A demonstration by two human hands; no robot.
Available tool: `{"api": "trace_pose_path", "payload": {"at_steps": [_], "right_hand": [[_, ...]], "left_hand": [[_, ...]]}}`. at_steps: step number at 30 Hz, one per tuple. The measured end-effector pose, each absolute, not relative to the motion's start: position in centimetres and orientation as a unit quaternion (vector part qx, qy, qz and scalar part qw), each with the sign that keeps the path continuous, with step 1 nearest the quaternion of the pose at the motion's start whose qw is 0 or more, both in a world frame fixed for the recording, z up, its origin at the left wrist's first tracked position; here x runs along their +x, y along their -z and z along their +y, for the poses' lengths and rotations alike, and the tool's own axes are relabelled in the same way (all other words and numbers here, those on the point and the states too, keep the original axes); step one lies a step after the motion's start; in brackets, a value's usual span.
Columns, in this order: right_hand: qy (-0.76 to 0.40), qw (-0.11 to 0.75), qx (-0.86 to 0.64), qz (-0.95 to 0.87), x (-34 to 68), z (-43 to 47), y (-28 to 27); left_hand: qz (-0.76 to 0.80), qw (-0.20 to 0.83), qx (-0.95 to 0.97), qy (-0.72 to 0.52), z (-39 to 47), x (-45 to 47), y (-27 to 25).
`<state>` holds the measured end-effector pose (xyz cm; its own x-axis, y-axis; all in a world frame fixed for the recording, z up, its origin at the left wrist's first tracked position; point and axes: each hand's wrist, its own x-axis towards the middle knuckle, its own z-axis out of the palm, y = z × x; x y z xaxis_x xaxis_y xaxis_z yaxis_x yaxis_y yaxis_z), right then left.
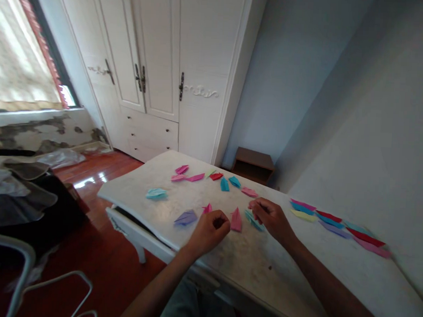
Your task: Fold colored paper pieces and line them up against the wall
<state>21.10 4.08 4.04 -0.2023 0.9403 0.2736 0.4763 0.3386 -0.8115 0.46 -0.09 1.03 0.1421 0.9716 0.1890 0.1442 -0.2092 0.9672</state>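
Observation:
My left hand (212, 229) is curled into a loose fist above the table's front part, and nothing shows in it. Just behind it lies a small bright pink folded paper (207, 208), partly covered by the hand. Between my two hands a pink folded paper (236, 220) rests with its point away from me. My right hand (270, 218) has its fingers pressed together over a pale teal folded paper (253, 220); whether the fingertips hold anything is hidden. To the left of my left hand is a lavender folded paper (185, 218).
More folded papers lie along the table's far side, among them a light blue one (156, 193), a red one (216, 176) and a blue one (225, 184). Overlapping paper strips (335, 224) lie at right by the wall. A wardrobe (160, 58) and a brown cabinet (253, 158) stand behind the white table (133, 183).

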Motion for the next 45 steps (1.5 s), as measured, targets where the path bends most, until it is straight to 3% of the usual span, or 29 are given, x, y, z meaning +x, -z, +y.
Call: {"api": "trace_pose_path", "payload": {"at_steps": [6, 11, 23, 34, 39, 45], "right_hand": [[-0.334, 0.408, -0.454, -0.718, 14.0, 9.1, -3.7], [-0.332, 0.359, -0.433, -0.757, 8.9, 11.1, -2.6], [-0.150, 0.223, -0.458, -0.847, 1.7, 14.9, -1.4], [-0.037, 0.067, -0.475, -0.877, 2.1, 16.8, -2.3], [-0.015, 0.068, -0.453, -0.889, 3.1, 16.4, -3.2], [-0.024, 0.142, -0.409, -0.901, 5.1, 15.2, -3.4]], "left_hand": [[0.425, 0.516, 0.554, -0.496, 0.2, -1.7, -0.5], [0.393, 0.552, 0.517, -0.523, 0.0, -1.6, -0.2], [0.400, 0.540, 0.309, -0.673, 0.8, -2.1, -0.1], [0.372, 0.572, 0.289, -0.672, 1.0, -2.1, 0.4], [0.368, 0.573, 0.287, -0.674, 0.9, -2.2, 0.3], [0.360, 0.568, 0.292, -0.680, 0.9, -2.2, 0.3]]}}
